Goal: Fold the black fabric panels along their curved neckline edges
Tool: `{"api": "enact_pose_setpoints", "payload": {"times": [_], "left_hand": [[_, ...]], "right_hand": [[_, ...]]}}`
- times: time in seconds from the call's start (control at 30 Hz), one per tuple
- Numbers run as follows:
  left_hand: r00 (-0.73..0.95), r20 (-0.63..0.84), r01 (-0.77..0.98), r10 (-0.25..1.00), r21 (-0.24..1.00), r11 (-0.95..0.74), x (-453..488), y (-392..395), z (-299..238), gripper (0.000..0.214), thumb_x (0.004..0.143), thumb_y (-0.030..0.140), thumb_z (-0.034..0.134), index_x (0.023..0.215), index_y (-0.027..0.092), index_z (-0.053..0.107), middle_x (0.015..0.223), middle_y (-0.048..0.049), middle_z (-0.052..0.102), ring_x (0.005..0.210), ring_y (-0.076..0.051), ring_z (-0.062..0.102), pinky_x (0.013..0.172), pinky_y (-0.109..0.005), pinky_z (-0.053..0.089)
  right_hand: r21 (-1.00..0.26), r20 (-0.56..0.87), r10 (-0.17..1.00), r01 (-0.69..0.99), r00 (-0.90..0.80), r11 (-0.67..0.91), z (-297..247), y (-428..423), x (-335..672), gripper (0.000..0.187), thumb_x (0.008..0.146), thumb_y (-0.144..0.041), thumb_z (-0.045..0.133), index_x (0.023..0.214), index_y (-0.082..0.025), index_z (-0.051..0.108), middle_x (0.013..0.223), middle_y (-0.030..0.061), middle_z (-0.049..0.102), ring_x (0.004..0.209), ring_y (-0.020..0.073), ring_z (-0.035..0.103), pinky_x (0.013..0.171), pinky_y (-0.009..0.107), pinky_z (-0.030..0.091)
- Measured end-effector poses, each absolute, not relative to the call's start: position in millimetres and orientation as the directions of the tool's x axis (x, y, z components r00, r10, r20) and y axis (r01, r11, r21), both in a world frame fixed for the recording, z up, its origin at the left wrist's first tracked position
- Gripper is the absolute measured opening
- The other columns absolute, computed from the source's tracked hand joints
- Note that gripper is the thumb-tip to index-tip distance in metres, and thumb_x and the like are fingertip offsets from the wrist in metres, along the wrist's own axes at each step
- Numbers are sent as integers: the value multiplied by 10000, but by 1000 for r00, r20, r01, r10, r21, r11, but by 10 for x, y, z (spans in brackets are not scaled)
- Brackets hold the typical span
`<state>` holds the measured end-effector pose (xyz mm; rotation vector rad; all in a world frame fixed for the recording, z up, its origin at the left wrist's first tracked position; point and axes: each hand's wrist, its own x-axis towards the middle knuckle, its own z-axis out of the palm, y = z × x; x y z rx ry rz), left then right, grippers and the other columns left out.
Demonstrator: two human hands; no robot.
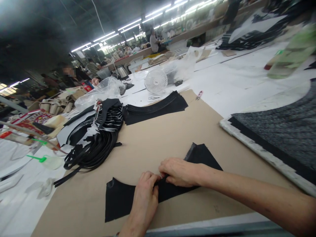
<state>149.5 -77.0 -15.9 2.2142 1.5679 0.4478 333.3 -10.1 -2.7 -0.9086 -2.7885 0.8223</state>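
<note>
A curved black fabric piece [120, 199] lies flat on the brown board in front of me. My left hand [147, 189] pinches its upper edge near the middle. Just to the right, my right hand [176, 171] grips the same edge with bent fingers, and the two hands almost touch. The right end of the piece has a folded, greyish strip along its rim. A stack of similar black fabric pieces [158, 107] rests farther back on the board. Left of it sits a coiled bundle of black strips [98, 148].
The brown board [153, 141] covers the white table. On the right stands a pale-edged slab [261, 158] bearing dark grey knit fabric. A white fan [156, 81], small pink snips [199, 95] and a green-tipped oil bottle [50, 162] lie around. Several people work in the background.
</note>
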Motion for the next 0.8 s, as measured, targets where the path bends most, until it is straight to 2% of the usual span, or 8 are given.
{"api": "enact_pose_setpoints", "payload": {"times": [0.2, 0.37, 0.53, 0.67, 0.8], "left_hand": [[371, 170, 828, 913, 385, -408, 1511, -874, -227, 370, 832, 8, 393, 986, 216, 658, 857, -50, 622, 830, -189, 604, 735, -317, 536], [429, 311, 825, 848, 247, -508, 1504, -1011, -386, 346, 883, 50, 382, 1096, 161, 632, 855, -73, 631, 795, -188, 609, 709, -309, 549], [483, 461, 819, 744, 62, -570, 1410, -1146, -582, 489, 846, 20, 386, 1290, 155, 542, 1110, -111, 655, 1054, -228, 601, 877, -353, 538], [524, 432, 811, 734, 10, -585, 1307, -1203, -661, 605, 824, 21, 408, 1409, 175, 425, 1210, -103, 638, 1125, -227, 579, 917, -353, 526], [520, 347, 819, 781, 57, -571, 1310, -1165, -636, 588, 854, 64, 423, 1427, 194, 403, 1183, -110, 636, 1082, -228, 590, 909, -372, 527]], "right_hand": [[-533, 41, 551, 449, -833, 717, -127, -215, 3469, 145, 848, -109, 542, 939, -160, 643, 926, 60, 632, 909, 183, 573, 804, 268, 420], [-423, 194, 485, 374, -853, 826, -238, -273, 3525, 186, 930, -133, 455, 856, -153, 624, 849, 62, 592, 835, 181, 525, 773, 290, 404], [-360, 229, 451, 356, -863, 862, -261, -292, 3571, 239, 951, -130, 411, 820, -156, 608, 843, 68, 569, 807, 181, 488, 744, 303, 377], [-350, 221, 445, 355, -868, 867, -256, -262, 3651, 201, 935, -111, 426, 825, -162, 587, 853, 63, 565, 801, 176, 471, 742, 300, 375], [-377, 208, 426, 330, -880, 866, -253, -215, 3729, 169, 935, -124, 436, 847, -168, 574, 875, 62, 571, 841, 178, 484, 778, 297, 380]]}}
